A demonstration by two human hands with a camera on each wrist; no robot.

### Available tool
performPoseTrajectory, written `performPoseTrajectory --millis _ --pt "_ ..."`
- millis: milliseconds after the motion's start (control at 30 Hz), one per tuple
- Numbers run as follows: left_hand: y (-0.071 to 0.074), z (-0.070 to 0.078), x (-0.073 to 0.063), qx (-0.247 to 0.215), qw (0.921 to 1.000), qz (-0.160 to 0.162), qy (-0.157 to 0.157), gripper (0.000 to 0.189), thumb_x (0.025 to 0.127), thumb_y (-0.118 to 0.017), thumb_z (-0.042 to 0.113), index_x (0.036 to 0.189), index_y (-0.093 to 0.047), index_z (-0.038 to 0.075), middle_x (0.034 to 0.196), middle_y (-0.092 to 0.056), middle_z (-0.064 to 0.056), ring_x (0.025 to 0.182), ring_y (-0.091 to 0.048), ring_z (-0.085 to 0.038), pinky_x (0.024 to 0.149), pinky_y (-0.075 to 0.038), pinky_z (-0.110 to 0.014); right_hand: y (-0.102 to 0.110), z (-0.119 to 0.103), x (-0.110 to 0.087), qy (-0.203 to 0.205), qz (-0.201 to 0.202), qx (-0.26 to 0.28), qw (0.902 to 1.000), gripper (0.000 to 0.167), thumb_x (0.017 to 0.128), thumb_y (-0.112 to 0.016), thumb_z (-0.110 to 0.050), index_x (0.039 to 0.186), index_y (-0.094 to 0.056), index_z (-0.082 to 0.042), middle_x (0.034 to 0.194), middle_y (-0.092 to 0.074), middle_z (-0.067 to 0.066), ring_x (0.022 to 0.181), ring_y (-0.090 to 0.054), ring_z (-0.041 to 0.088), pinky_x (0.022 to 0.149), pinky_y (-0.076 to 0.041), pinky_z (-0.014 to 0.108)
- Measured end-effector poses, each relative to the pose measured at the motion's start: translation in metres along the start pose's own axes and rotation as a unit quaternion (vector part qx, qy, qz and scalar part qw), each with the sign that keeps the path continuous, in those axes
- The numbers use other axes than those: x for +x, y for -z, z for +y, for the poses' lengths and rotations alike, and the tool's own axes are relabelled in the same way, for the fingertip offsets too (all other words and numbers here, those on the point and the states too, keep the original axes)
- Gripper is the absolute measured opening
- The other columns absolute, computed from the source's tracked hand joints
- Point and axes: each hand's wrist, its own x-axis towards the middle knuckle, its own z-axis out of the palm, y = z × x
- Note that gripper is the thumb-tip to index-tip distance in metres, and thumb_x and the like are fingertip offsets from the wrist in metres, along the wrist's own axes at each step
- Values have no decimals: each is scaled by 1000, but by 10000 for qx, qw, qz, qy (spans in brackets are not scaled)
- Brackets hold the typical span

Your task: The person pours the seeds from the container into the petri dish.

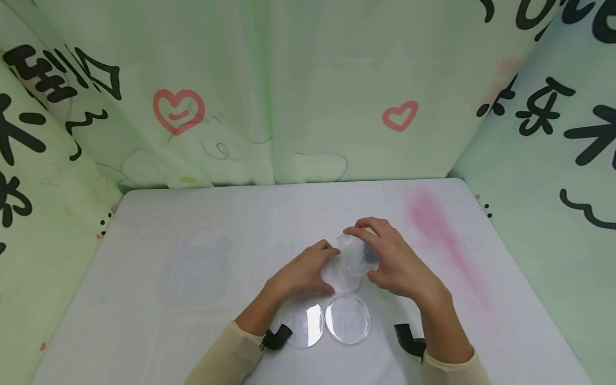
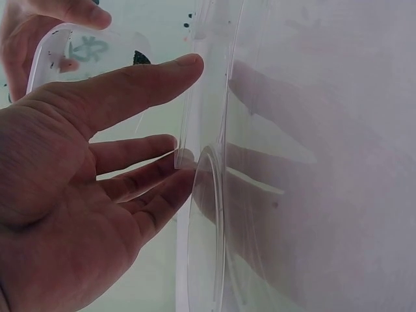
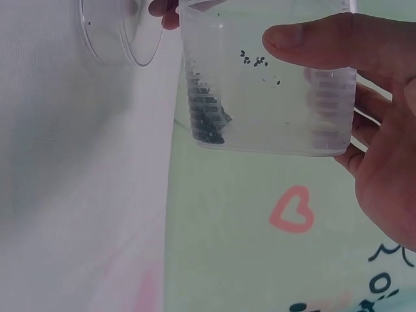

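Note:
My right hand (image 1: 397,259) grips a clear plastic tub (image 3: 266,110) with ridged sides, thumb on one wall and fingers on another. The tub is tipped over. Small black grains (image 3: 209,123) are heaped in one corner, with a few scattered along a wall. Beside it, my left hand (image 1: 305,267) rests with spread thumb and fingers at opposite sides of a clear dish (image 1: 341,277). In the left wrist view, the left thumb is straight and the fingertips (image 2: 170,143) are right at the dish's edge.
Two round clear dishes, one on the left (image 1: 308,339) and one on the right (image 1: 348,321), lie side by side nearer me. They stand on a white table (image 1: 216,331) with a pink smear. Green curtains (image 1: 308,80) with drawings enclose its back and sides.

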Motion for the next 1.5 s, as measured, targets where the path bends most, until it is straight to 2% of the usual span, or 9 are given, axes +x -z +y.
performPoseTrajectory --millis 333,600,833,1267,1500 --pt "1 1 0 -84 10000 17 -3 77 79 -90 16 147 -56 2 131 -56 -9 119 -57 -21 104 -50 -33 -3 -3 2 136 136 -283 9994 86 59 -82 15 137 -63 -15 138 -54 9 133 -45 31 103 -47 55" --pt "2 2 0 46 10000 -17 -19 78 79 -91 17 147 -55 3 131 -56 -7 120 -57 -19 105 -49 -31 -7 -7 3 132 140 -535 9984 87 60 -81 18 137 -62 -16 138 -54 10 135 -44 32 104 -45 57" --pt "2 3 0 109 9999 -10 18 80 79 -91 18 148 -55 3 134 -56 -6 122 -57 -19 106 -49 -31 -10 -13 5 147 105 -649 9977 87 62 -70 23 138 -62 -16 137 -53 8 137 -44 30 103 -46 55" --pt "2 4 -1 77 10000 -7 32 81 78 -92 18 148 -55 3 133 -56 -7 121 -58 -20 104 -50 -30 -8 -18 4 192 128 -850 9961 85 62 -68 24 137 -63 -17 135 -54 7 136 -46 31 101 -48 54" --pt "2 6 -1 -124 9998 -30 118 82 77 -93 18 148 -54 2 134 -57 -8 120 -59 -20 102 -51 -30 -7 -20 3 192 102 -874 9959 87 61 -63 27 137 -63 -17 135 -54 7 137 -45 31 102 -47 53"
